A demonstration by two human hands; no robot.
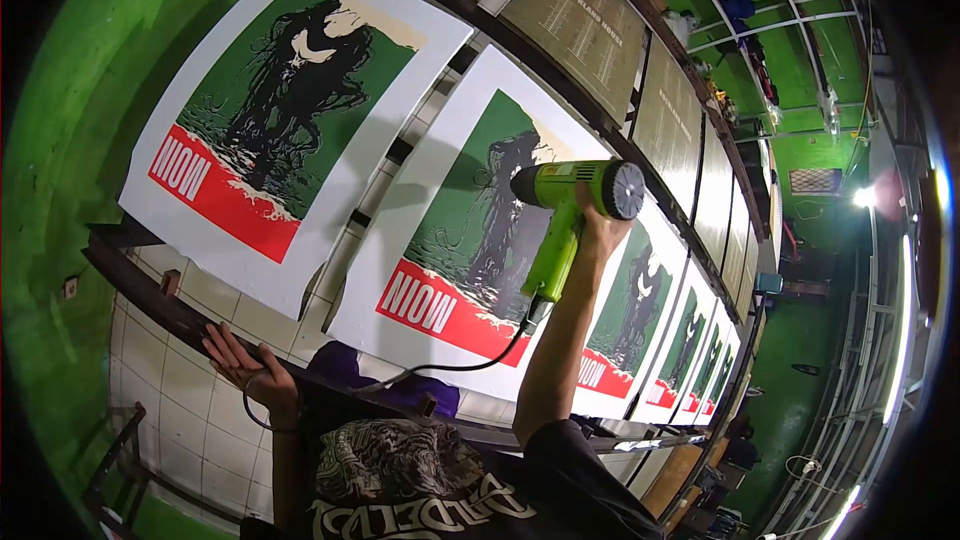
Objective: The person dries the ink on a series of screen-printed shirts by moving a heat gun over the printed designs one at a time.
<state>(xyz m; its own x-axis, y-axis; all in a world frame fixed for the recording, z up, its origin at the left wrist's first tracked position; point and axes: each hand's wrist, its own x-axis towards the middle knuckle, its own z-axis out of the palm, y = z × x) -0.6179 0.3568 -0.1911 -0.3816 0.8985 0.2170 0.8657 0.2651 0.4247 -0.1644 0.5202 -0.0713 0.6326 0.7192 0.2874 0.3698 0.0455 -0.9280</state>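
Observation:
My right hand [603, 228] is wrapped round the grip of a green heat gun [556, 245], held above a printed poster [470, 195]. Its dark nozzle faces left, and a black cable [450, 368] runs down from the handle towards my body. The poster is white-bordered, with a black figure on green and a red band lettered in white. To its left lies a matching poster [290, 90]. My left hand [255, 368] lies at the dark metal rail [165, 305], fingers stretched out, with a loop of cable beside the wrist.
More posters of the same design [630, 305] run in a row to the right. Beyond them stand olive-coloured panels [583, 20] with pale lettering. Purple cloth [425, 398] lies by the near rail. A green wall [60, 190] rises at the left; lit tubes [900, 330] show at far right.

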